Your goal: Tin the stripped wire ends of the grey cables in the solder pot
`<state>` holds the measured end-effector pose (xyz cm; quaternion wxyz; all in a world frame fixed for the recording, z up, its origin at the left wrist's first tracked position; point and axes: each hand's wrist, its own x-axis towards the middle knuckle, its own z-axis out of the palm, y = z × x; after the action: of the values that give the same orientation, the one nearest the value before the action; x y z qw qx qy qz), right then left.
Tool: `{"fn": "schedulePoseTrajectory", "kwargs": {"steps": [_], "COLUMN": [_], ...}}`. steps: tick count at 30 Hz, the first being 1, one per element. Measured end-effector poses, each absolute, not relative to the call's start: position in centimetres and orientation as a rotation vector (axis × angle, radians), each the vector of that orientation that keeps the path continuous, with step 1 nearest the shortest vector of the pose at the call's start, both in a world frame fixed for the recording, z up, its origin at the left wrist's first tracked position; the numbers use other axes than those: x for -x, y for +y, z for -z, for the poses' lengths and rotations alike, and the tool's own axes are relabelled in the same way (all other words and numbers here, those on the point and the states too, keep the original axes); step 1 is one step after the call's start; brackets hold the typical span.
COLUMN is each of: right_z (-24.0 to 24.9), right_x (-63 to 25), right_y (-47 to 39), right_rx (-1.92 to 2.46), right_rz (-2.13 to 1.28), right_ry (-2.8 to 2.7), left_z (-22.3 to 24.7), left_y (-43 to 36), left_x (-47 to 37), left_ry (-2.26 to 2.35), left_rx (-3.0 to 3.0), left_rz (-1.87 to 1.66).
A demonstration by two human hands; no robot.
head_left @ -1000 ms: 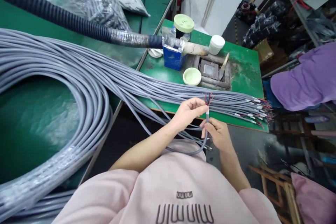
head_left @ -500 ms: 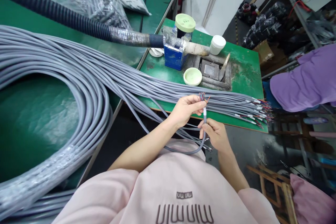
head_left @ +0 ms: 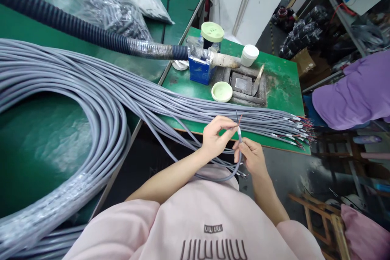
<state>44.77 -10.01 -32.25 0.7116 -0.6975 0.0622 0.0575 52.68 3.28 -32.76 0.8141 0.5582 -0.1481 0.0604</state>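
One grey cable (head_left: 240, 146) curves up from my lap, with a white band near its top and thin red and dark wires at its tip. My right hand (head_left: 251, 154) is closed round the cable below the band. At the wire end, my left hand (head_left: 217, 134) pinches the thin wires between thumb and fingers. Behind both hands, a thick bundle of grey cables (head_left: 189, 105) lies along the green bench, its stripped ends (head_left: 300, 130) spread at the right edge. The bundle loops into a large coil (head_left: 106, 130) on the left.
A black hose (head_left: 100, 30) runs to a blue box (head_left: 199, 70). Near it are a square metal pot (head_left: 243, 83) with a scraper (head_left: 258, 79), a pale green dish (head_left: 222, 91) and a white tub (head_left: 250, 55). A person's purple sleeve (head_left: 353, 89) shows at right.
My left fingers have shifted on the wires; the fan of several coloured wires above them is gone from sight, leaving a dark and a red wire sticking up. My right hand keeps its hold.
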Motion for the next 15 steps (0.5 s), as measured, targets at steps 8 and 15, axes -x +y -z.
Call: {"fn": "schedulePoseTrajectory", "kwargs": {"steps": [8, 15], "right_z": [32.53, 32.75], "right_x": [-45.03, -45.09], "right_y": [-9.64, -9.48], "right_rx": [1.460, 1.362], "right_rz": [-0.093, -0.099], "right_ry": [0.110, 0.126], "left_z": [32.54, 32.90], "left_y": [2.71, 2.36], "left_x": [-53.43, -53.18], "left_ry": [0.077, 0.142], "left_rx": [-0.735, -0.684], "left_rz": [0.423, 0.502]}}
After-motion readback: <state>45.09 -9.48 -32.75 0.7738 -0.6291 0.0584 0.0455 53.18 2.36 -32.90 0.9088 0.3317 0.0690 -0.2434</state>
